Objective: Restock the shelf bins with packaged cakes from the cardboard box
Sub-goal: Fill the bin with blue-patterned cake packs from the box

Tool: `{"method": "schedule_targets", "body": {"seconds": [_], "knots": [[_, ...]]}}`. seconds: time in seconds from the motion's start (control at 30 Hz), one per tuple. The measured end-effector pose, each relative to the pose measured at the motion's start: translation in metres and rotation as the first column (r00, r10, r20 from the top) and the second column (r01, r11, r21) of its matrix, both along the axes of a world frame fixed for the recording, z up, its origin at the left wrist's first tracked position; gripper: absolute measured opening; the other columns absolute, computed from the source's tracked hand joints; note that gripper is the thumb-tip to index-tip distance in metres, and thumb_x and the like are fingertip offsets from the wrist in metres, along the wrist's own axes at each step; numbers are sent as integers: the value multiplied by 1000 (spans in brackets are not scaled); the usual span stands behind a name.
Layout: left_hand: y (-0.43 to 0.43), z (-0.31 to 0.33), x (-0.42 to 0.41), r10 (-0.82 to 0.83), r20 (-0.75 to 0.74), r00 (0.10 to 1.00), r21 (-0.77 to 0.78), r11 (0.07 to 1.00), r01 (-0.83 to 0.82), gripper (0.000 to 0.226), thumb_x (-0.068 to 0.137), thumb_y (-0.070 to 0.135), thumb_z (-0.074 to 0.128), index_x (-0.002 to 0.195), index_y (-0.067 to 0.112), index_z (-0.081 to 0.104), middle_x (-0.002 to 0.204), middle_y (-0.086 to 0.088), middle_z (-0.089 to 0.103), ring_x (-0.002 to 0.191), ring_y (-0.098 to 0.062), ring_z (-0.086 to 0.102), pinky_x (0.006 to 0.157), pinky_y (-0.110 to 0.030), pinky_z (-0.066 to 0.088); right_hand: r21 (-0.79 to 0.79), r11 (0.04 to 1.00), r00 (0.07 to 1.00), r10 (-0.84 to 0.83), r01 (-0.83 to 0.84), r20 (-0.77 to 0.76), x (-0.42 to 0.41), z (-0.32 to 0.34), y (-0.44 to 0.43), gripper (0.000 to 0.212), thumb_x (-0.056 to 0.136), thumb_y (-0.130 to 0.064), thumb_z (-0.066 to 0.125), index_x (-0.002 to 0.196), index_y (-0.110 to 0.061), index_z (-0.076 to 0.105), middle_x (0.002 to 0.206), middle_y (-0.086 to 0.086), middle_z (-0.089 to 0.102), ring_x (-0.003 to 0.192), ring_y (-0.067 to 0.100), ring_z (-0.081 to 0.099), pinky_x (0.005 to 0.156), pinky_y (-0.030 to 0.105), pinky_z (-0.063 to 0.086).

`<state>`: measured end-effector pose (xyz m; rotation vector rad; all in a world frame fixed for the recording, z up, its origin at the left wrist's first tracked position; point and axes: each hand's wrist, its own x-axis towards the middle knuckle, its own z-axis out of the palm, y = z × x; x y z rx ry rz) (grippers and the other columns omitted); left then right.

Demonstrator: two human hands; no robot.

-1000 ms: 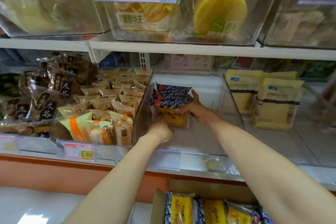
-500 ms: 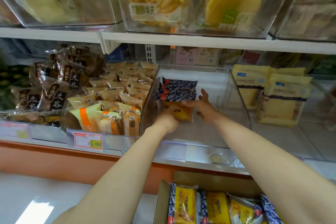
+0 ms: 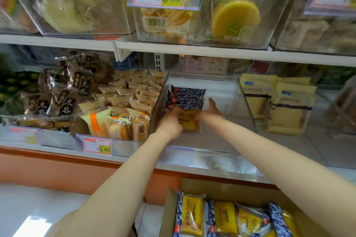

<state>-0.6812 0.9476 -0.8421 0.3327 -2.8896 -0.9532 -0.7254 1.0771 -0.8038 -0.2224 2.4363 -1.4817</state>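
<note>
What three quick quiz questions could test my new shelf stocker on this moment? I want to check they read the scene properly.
1. True or false: the clear bin the hands reach into is already packed full.
2. Which price tag sits on the bin left of it: A) 15.60 B) 11.80 C) 9.90?
3. Where are the remaining blue-and-yellow cake packs waiting?

Key:
1. False. Only a small stack of cake packs stands at its left side, with the left hand and right hand on it.
2. A, the 15.60 tag.
3. In the cardboard box below the shelf.
</note>
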Motion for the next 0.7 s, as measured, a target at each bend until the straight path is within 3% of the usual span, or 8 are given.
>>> {"method": "schedule_targets", "body": {"seconds": [0.1,0.2,0.27,0.4,0.47,0.57,0.7], "knots": [[1,8,13,-42,-23,999,-44,998,41,48,86,9,54,132,14,42,129,-16,49,113,-35,51,92,-37,46,71,995,980,83,-71,-181,30,21,25,71,88,-11,63,147,-16,24,145,8,41,131,24,40,88,23,35],[5,20,37,-72,-83,994,-98,993,63,42,87,11,52,129,11,46,123,-18,51,109,-35,52,90,-38,45,113,978,918,205,-177,-338,67,29,54,71,88,-13,62,147,-24,24,149,0,36,135,14,36,100,23,35],[12,29,55,-135,-226,965,-133,985,107,33,88,11,54,121,12,53,117,-12,55,106,-29,55,89,-37,46,106,963,853,270,-249,-447,95,31,78,63,89,-8,60,143,-24,33,143,-7,41,128,5,42,103,19,36],[39,40,99,-333,-422,843,-116,942,315,24,89,9,56,112,13,59,107,-1,60,97,-12,57,83,-27,48,161,938,732,340,-306,-590,136,11,124,46,87,-5,58,129,-21,51,120,-8,57,106,0,55,91,11,43],[56,30,121,-404,-402,822,-86,910,405,23,89,8,56,111,12,59,105,1,59,90,-6,55,79,-19,45,203,924,740,382,-325,-554,145,-10,142,44,86,-3,58,123,-26,52,112,-13,57,99,0,56,85,11,44],[79,-4,149,-468,-240,850,-40,880,473,23,90,12,55,113,15,58,108,4,57,89,-4,52,79,-18,43,338,877,779,465,-341,-420,146,-49,163,39,87,-7,60,119,-31,55,107,-21,56,95,-2,56,82,15,43],[100,-73,168,-362,79,929,107,930,353,24,90,13,54,114,14,58,114,-3,59,93,-14,56,84,-25,44,627,612,770,638,-482,-31,139,-108,188,36,88,-19,59,123,-25,56,121,-6,59,104,12,57,93,33,46]]}}
